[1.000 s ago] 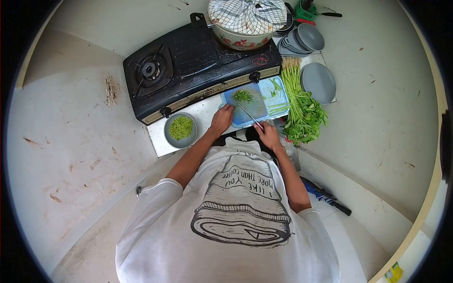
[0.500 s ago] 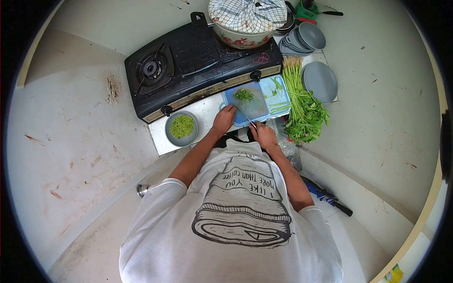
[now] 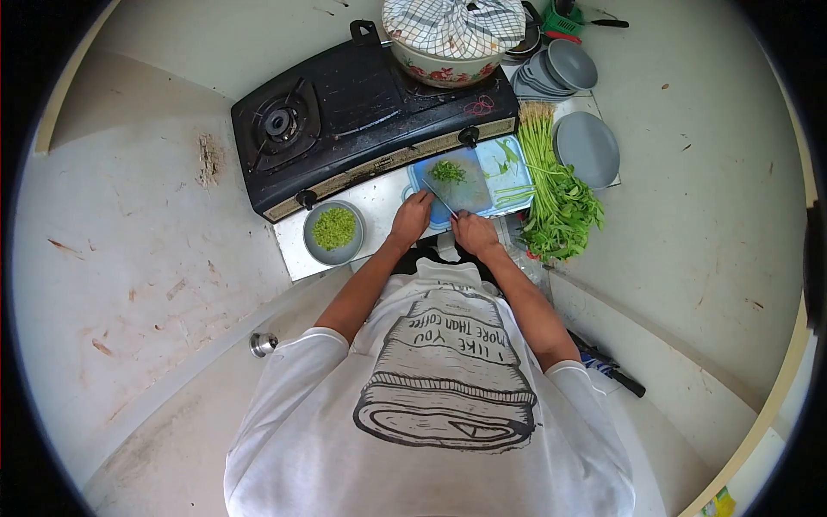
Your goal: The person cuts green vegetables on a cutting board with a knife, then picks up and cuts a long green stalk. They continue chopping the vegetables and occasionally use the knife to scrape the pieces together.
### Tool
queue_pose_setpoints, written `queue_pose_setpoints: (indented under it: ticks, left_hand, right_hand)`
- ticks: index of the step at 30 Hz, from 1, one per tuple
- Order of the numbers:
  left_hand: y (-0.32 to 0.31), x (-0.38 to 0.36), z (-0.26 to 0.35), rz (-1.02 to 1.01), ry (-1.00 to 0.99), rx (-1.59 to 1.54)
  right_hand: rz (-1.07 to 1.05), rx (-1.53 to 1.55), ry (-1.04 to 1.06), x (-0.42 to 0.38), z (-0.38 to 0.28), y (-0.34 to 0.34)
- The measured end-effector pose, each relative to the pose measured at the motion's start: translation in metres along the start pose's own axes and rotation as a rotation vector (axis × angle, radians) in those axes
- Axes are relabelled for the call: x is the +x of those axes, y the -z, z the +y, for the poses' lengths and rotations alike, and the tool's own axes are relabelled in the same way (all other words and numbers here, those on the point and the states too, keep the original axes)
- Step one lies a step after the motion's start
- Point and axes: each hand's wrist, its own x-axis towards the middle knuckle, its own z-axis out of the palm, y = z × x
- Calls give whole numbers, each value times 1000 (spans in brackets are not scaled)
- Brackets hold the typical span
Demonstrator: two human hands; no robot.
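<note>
My right hand (image 3: 476, 233) is closed round the handle of a knife, near the front edge of the blue cutting board (image 3: 417, 177). The thin knife blade (image 3: 442, 199) slants up and left across the board. My left hand (image 3: 413, 214) sits at the board's left front, its fingers bunched together close against the blade; what they pinch, if anything, is too small to make out. Finely chopped greens (image 3: 446, 171) lie in a small heap just beyond the blade tip. Left of my hands, a grey bowl (image 3: 358, 244) holds chopped light-green pieces (image 3: 333, 229).
Behind the board stands a black gas stove (image 3: 362, 112) bearing a cloth-covered pot (image 3: 444, 71). To the right are a light-blue tray (image 3: 519, 183) with green scraps, a bunch of leafy stalks (image 3: 560, 202), a grey plate (image 3: 587, 151) and stacked grey bowls (image 3: 572, 65).
My right hand and the knife have shifted slightly forward and left, so the blade reaches farther past my left fingers. The left hand has barely moved.
</note>
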Motion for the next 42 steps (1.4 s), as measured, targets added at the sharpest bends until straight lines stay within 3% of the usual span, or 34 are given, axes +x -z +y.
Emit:
queue_pose_setpoints:
  ticks: [16,25,34,42]
  left_hand:
    - [-2,-2,0,14,14,5]
    - [-6,-1,-4,26,31,-42]
    - [-1,-2,-9,-30,-26,-28]
    - [1,2,-8,-10,-58,-2]
  right_hand:
    - [-54,-41,-18,-19,0,4]
    - [24,-44,48,6,-3,-12]
    - [-39,-19,-24,-12,-4,9]
    - [32,-4,-11,6,-10,-6]
